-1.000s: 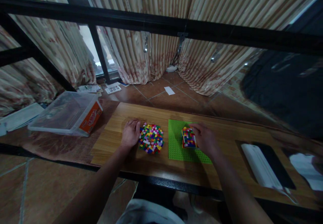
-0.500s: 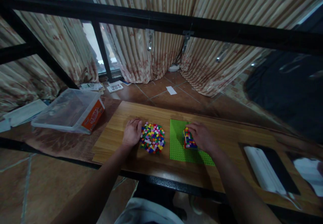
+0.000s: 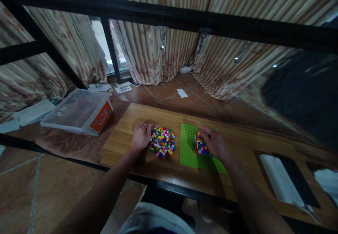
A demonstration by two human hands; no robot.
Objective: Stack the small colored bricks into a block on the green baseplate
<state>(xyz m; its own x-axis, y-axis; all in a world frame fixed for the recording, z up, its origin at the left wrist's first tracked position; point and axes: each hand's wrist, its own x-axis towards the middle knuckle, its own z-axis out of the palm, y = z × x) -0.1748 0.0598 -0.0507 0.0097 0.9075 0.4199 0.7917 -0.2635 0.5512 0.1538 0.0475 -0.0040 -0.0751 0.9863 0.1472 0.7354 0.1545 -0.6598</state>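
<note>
My left hand (image 3: 142, 135) lies on the wooden board with its fingers stretched loosely forward. Its thumb side touches the left edge of a pile of small coloured toy bricks (image 3: 162, 142), and no brick shows in it. On a green studded baseplate (image 3: 187, 153) stands a low block built of many-coloured toy bricks (image 3: 201, 146). My right hand (image 3: 215, 144) reaches over this block from the right, with thumb and fingers on its far upper part. The palm hides the block's right side; any loose brick between the fingertips cannot be made out.
A clear plastic box (image 3: 76, 112) with an orange label sits on the left. To the right lie a white pouch (image 3: 281, 179) and a dark flat object (image 3: 298, 179). A black metal rail (image 3: 179, 14) crosses in front of the curtains (image 3: 142, 51).
The view has shifted slightly. My right hand's fingers have moved a little on the brick block, with thumb and forefinger looking farther apart. My left hand stays beside the pile.
</note>
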